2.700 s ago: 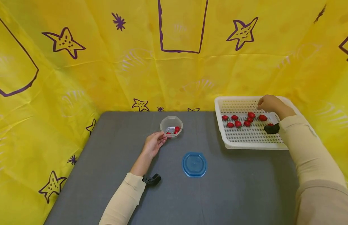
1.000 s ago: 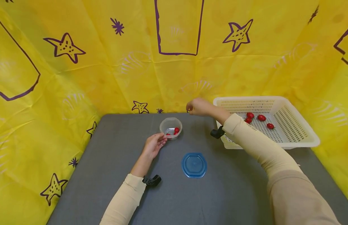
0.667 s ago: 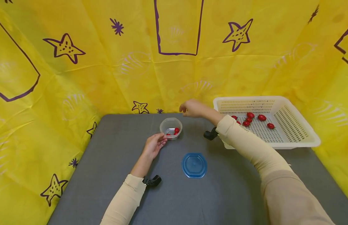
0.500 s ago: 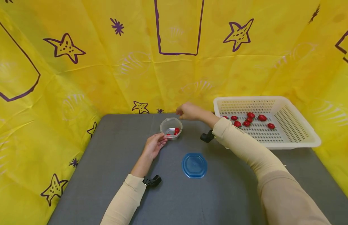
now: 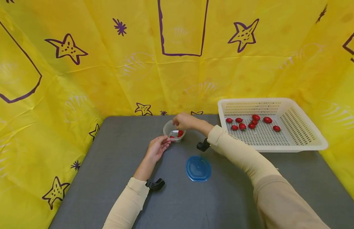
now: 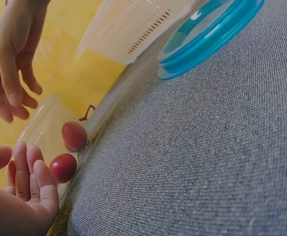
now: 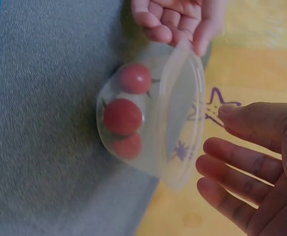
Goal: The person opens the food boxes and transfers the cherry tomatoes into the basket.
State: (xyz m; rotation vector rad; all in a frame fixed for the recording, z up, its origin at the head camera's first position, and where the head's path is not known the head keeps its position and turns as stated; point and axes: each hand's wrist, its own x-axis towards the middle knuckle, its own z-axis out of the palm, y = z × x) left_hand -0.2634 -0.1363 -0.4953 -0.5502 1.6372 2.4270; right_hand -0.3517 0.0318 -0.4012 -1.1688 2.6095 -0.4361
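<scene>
In the head view, a small clear plastic container [image 5: 167, 128] sits near the table's back edge. My left hand [image 5: 157, 147] pinches its near rim between thumb and fingers. Three red cherry tomatoes [image 7: 123, 116] lie inside, as the right wrist view shows. My right hand [image 5: 184, 121] hovers just over the container's far right side. Its thumb and fingers [image 7: 239, 164] are spread apart, and nothing is seen between them in the right wrist view. On the table nearer to me lies a round blue lid [image 5: 198, 168].
At the back right stands a white perforated basket [image 5: 311, 147], with several cherry tomatoes [image 5: 242, 126] on its bottom. A yellow cloth [image 5: 177, 79] with starfish drawings hangs behind the grey table [image 5: 222, 203]. Black cameras [image 5: 156, 184] are strapped to both wrists.
My right hand has moved left from over the basket, past the basket's edge, and come down to the container. The left hand keeps its hold on the rim. Container and lid stay in place.
</scene>
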